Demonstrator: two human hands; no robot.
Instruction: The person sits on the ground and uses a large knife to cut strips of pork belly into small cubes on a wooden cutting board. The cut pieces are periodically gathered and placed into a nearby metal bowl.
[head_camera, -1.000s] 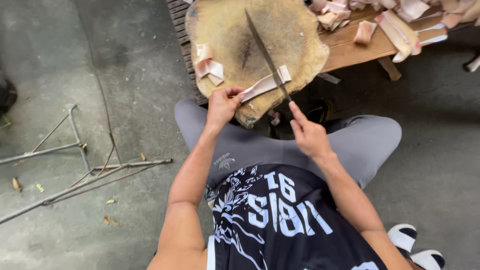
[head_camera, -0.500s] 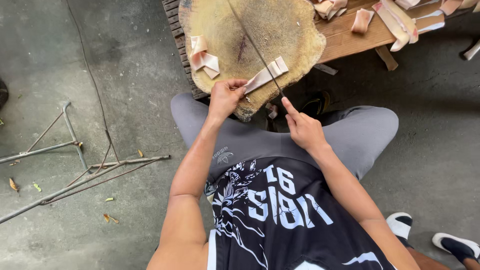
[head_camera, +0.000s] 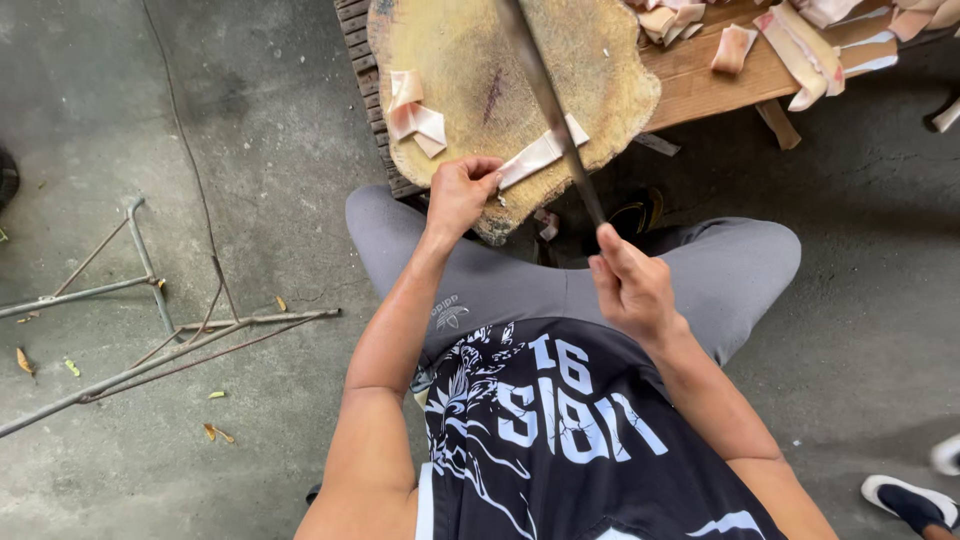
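I sit over a round wooden chopping block (head_camera: 470, 70). My left hand (head_camera: 462, 192) pinches the near end of a pale strip of meat (head_camera: 540, 152) that lies at the block's near edge. My right hand (head_camera: 630, 285) grips the handle of a long dark knife (head_camera: 545, 90). The blade is raised and slants up across the block above the strip. A few cut pink-white pieces (head_camera: 412, 115) lie on the block's left side.
Behind the block stands a low wooden bench (head_camera: 700, 85) with several more strips and chunks of meat (head_camera: 800, 40). Bent metal rods (head_camera: 150, 330) lie on the concrete floor at left. Another person's shoe (head_camera: 905, 498) shows at bottom right.
The knife has lifted and its blade now points more steeply up over the block. My left hand has stayed on the strip's end. The view has tilted down slightly.
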